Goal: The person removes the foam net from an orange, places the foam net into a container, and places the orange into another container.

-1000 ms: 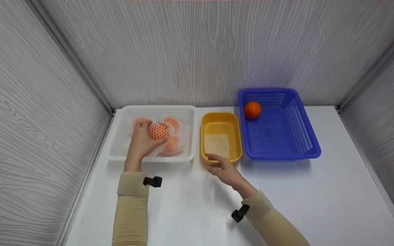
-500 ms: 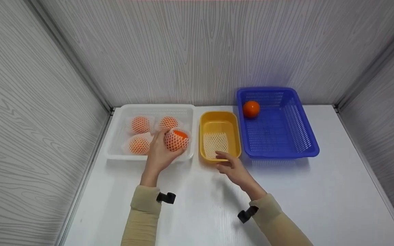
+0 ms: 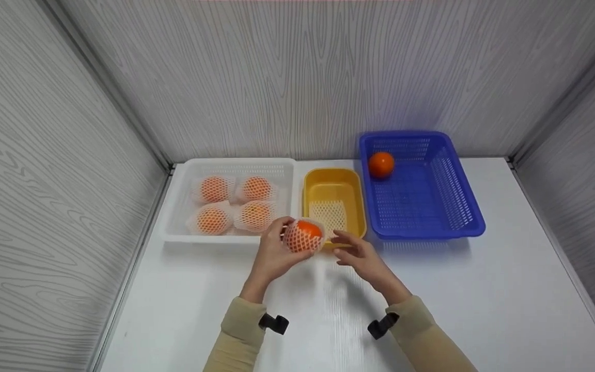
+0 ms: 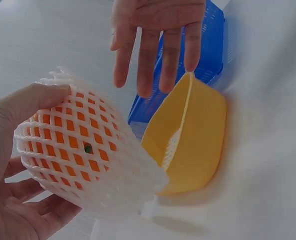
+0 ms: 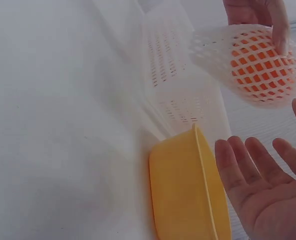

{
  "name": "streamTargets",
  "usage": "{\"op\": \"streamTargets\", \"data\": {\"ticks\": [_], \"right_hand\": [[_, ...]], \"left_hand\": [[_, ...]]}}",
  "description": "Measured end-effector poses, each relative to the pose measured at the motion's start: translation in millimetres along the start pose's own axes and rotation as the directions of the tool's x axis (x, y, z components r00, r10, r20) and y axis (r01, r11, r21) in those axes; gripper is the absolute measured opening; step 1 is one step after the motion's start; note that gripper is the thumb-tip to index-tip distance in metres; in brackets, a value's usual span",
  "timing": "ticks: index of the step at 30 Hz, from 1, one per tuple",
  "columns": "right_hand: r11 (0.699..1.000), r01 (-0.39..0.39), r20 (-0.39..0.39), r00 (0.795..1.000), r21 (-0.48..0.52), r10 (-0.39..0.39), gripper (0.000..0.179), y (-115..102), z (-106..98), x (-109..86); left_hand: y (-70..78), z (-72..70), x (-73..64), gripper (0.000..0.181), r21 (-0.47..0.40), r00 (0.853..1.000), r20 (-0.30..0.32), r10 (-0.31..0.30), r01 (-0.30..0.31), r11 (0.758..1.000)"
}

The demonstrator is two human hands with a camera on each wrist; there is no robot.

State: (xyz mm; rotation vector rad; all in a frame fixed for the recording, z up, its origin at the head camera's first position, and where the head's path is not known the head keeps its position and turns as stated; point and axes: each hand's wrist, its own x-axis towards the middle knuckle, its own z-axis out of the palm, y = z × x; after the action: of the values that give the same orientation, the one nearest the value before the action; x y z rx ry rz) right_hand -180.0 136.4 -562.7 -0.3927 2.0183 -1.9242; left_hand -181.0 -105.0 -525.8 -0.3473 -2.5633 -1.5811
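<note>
My left hand (image 3: 272,253) grips an orange (image 3: 303,235) in a white foam net sleeve (image 4: 115,165), with its thumb on one side and fingers round the other. It holds the fruit above the table, in front of the yellow bin (image 3: 332,181). Bare orange peel shows at the sleeve's open end in the head view. Just to the right, my right hand (image 3: 367,261) hovers at the bin's front edge, its fingers extended and apart from the fruit. Inside the bin lies a flat foam net (image 3: 327,214).
At the left, a white basket (image 3: 173,206) carries several net-wrapped oranges (image 3: 215,189). On the right stands a blue basket (image 3: 416,206) with one bare orange (image 3: 381,165) in its far left corner. Panelled walls (image 3: 277,77) enclose the table (image 3: 328,330) at the back and sides.
My left hand has lifted the wrapped orange from the white basket and carried it right and nearer, beside my right hand. The right hand has shifted slightly to the right.
</note>
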Motion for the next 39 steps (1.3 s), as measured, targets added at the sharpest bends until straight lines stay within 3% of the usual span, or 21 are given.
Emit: {"op": "streamTargets", "data": {"ticks": [6,13,20,24,29,31,34,37,39], "right_hand": [[0.999,0.006,0.062,0.998,0.051,-0.009,0.065,8,-8,-4.9],[1.000,0.007,0.067,0.998,-0.020,-0.005,0.070,19,-14,-10.3],[0.998,0.013,0.049,0.999,-0.068,-0.009,0.066,14,-18,-19.9],[0.995,0.002,0.044,0.999,-0.095,0.002,0.064,15,-20,-25.0],[0.990,0.003,0.047,0.999,-0.140,0.003,0.070,40,-26,-24.9],[0.989,-0.011,0.049,0.999,-0.145,0.019,0.072,44,-27,-25.7],[0.992,-0.019,0.053,0.998,-0.128,0.026,0.071,34,-25,-29.4],[0.991,0.017,0.057,0.998,-0.136,-0.010,0.067,24,-22,-31.8],[0.988,0.032,0.049,0.999,-0.149,-0.024,0.063,30,-23,-30.7]], "left_hand": [[-5.5,21.2,-8.4,0.081,-0.041,0.995,0.099,-0.004,0.008,0.999],[-17.6,42.5,-16.6,0.083,-0.118,0.986,0.154,-0.071,0.090,0.989],[-28.9,60.4,-20.9,0.076,-0.155,0.977,0.199,-0.072,0.104,0.982],[-36.4,67.3,-22.7,0.079,-0.134,0.965,0.253,-0.074,0.111,0.985],[-43.1,74.8,-25.5,0.087,-0.104,0.948,0.309,-0.078,0.115,0.988],[-46.3,77.3,-25.4,0.085,-0.103,0.946,0.319,-0.052,0.089,0.991],[-50.3,79.1,-24.4,0.077,-0.104,0.943,0.332,-0.020,0.058,0.993],[-53.0,77.8,-24.4,0.074,-0.103,0.938,0.345,-0.026,0.065,0.993],[-53.4,76.2,-25.2,0.071,-0.104,0.934,0.357,-0.035,0.077,0.992]]}}
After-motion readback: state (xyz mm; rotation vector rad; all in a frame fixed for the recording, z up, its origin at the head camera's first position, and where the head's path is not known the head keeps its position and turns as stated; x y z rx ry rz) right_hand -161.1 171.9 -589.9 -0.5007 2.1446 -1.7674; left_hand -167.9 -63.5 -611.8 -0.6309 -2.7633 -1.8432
